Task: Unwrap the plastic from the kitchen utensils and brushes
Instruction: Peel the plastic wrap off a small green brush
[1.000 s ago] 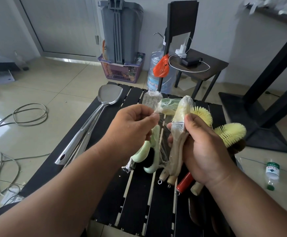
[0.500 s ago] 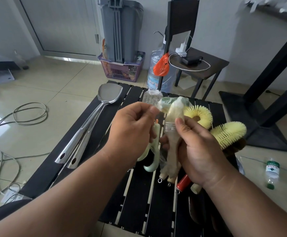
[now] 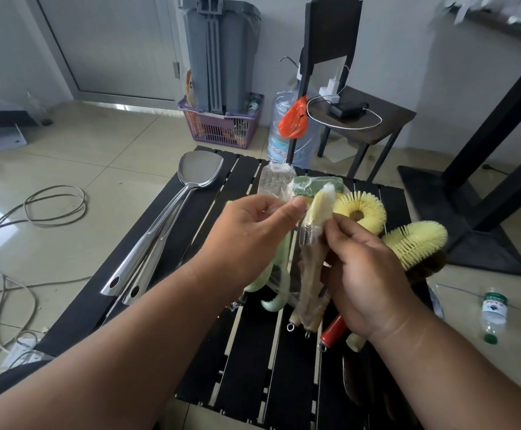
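- Slatted black table (image 3: 253, 367) fills lower centre of frame; both forearms enter from the bottom corners
- Red-handled utensil (image 3: 333, 333) and a pale handle end (image 3: 356, 342) lie on the slats just below the right hand, partly hidden by it
- Right hand (image 3: 367, 274), centre right: fingers curled round a bundle of wooden-handled brushes (image 3: 310, 274), thumb pressed on the metal ferrule; bundle held upright above the table, hanging loops at the bottom, bristle end up
- Clear plastic wrap (image 3: 324, 200) covers the bristle end and trails loosely down around the handles
- Left hand (image 3: 253, 234), centre: thumb and forefinger pinch an edge of the plastic wrap beside the bristle end; other fingers loosely curled
- Pale green curved handles (image 3: 279, 293) hang behind and below the left hand, inside crumpled plastic; which item they belong to cannot be told
- Two steel spatulas (image 3: 166, 225) lie side by side on the left part of the table, blades toward the far edge
- Two yellow bristle brushes on the right: a ring-shaped one (image 3: 360, 212) behind the right hand, a long one (image 3: 417, 243) at the table's right edge
- Wrapped green sponge (image 3: 308, 186) and a wrapped clear item (image 3: 276, 178) at the far edge
- Small bottle (image 3: 493, 315) on the floor, lower right; cables (image 3: 35, 209) on the floor, left
- Upper frame: purple basket (image 3: 222, 125), grey bin (image 3: 218, 51), side table (image 3: 386, 116)
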